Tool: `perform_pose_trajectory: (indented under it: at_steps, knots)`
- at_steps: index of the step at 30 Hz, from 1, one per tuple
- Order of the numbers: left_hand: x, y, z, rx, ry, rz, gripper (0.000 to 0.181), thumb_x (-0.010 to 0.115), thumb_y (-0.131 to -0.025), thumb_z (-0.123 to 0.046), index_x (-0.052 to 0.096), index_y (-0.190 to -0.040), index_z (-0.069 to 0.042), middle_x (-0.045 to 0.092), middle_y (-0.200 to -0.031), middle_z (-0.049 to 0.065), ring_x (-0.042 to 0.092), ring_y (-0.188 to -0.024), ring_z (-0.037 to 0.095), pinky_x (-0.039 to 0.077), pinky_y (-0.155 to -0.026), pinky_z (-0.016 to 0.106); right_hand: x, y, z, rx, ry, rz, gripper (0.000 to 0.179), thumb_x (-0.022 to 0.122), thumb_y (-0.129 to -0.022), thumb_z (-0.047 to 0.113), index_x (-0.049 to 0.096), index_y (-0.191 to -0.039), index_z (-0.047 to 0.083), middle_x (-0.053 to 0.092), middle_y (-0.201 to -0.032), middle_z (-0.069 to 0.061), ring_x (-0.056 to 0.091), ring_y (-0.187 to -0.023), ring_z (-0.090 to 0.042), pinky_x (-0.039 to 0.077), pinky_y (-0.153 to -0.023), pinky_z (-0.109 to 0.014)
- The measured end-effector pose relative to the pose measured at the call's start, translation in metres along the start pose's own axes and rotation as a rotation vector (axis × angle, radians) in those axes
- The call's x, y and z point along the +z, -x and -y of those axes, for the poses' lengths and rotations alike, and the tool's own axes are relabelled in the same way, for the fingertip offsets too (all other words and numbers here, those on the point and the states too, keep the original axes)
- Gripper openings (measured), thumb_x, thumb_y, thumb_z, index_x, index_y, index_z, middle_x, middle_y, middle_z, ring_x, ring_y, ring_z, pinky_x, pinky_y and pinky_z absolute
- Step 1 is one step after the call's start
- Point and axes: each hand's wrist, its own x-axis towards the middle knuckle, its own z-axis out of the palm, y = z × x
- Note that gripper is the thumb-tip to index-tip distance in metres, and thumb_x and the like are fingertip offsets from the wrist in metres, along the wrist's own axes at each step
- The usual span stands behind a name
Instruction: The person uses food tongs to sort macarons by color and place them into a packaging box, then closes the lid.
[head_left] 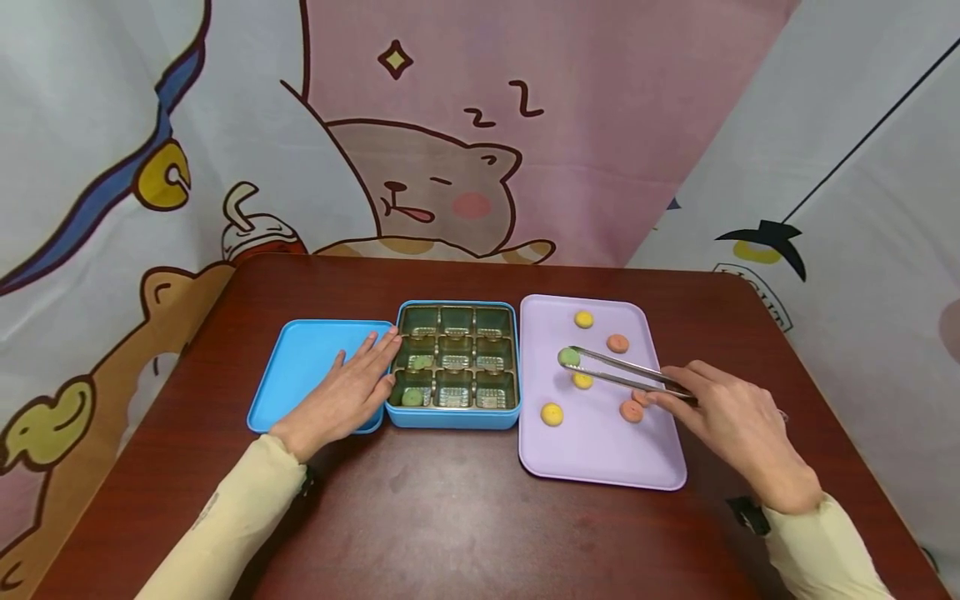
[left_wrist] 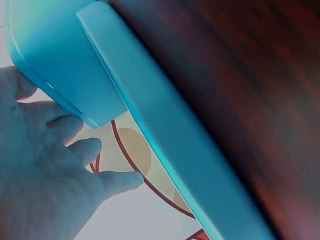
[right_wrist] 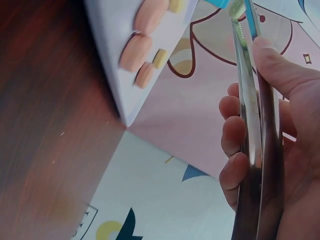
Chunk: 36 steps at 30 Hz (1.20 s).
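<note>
In the head view my right hand (head_left: 731, 425) grips metal tongs (head_left: 626, 365), with their tips around a green round sweet (head_left: 568, 357) above the lilac tray (head_left: 600, 458). Thumb and curled fingers hold the tongs' arms in the right wrist view, the green sweet (right_wrist: 237, 9) between the tips. My left hand (head_left: 348, 392) lies over the blue lid, fingers fairly straight, fingertips touching the left rim of a blue box (head_left: 453, 419). Inside the box is a gold divided insert. One green sweet (head_left: 412, 397) sits in its front-left compartment, another (head_left: 420, 362) in the middle-left one.
Yellow sweets (head_left: 552, 414) and orange-pink sweets (head_left: 632, 410) are scattered on the lilac tray, right beside the box. The blue lid (head_left: 300, 354) lies left of the box. All stand on a dark wooden table (head_left: 450, 508), with a printed curtain (head_left: 600, 125) behind.
</note>
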Motion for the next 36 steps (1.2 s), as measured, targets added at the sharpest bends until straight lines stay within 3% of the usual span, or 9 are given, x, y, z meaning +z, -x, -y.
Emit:
perform_pose_trajectory:
  at_steps: [11,18,29,36]
  knots:
    - [0.000,0.000,-0.001,0.012,-0.013,-0.004,0.062,0.042,-0.112,-0.030,0.021,-0.166,-0.009,0.014,-0.173,0.005,0.015,-0.158,0.036,0.017,-0.115,0.075,0.001,-0.018,0.014,-0.035,-0.023,-0.016,0.035,0.089,-0.079,0.038,0.078,-0.102,0.015,0.052,-0.077,0.010,0.039,-0.056,-0.006,0.030,-0.045,-0.025]
    - [0.001,-0.001,-0.001,0.010,-0.009,0.016,0.063,0.042,-0.112,-0.031,0.019,-0.167,-0.011,0.012,-0.173,0.004,0.012,-0.158,0.035,0.016,-0.117,0.074,0.003,-0.030,0.024,-0.052,-0.060,-0.022,0.036,0.087,-0.082,0.039,0.079,-0.106,0.014,0.048,-0.073,0.009,0.038,-0.055,-0.008,0.030,-0.045,-0.025]
    - [0.003,0.000,0.001,0.027,0.002,-0.015,0.062,0.043,-0.112,-0.029,0.020,-0.166,-0.009,0.014,-0.173,0.006,0.015,-0.158,0.036,0.017,-0.116,0.074,0.008,-0.052,0.037,-0.083,-0.091,-0.019,0.044,0.085,-0.084,0.042,0.079,-0.114,0.011,0.067,-0.086,0.002,0.048,-0.059,-0.011,0.037,-0.048,-0.027]
    - [0.003,0.000,0.000,0.022,0.005,-0.012,0.063,0.043,-0.112,-0.029,0.020,-0.166,-0.009,0.013,-0.173,0.005,0.015,-0.158,0.036,0.017,-0.116,0.074,0.014,-0.070,0.048,-0.130,-0.114,-0.017,0.040,0.085,-0.084,0.039,0.079,-0.110,0.009,0.066,-0.084,0.001,0.046,-0.057,-0.010,0.038,-0.047,-0.028]
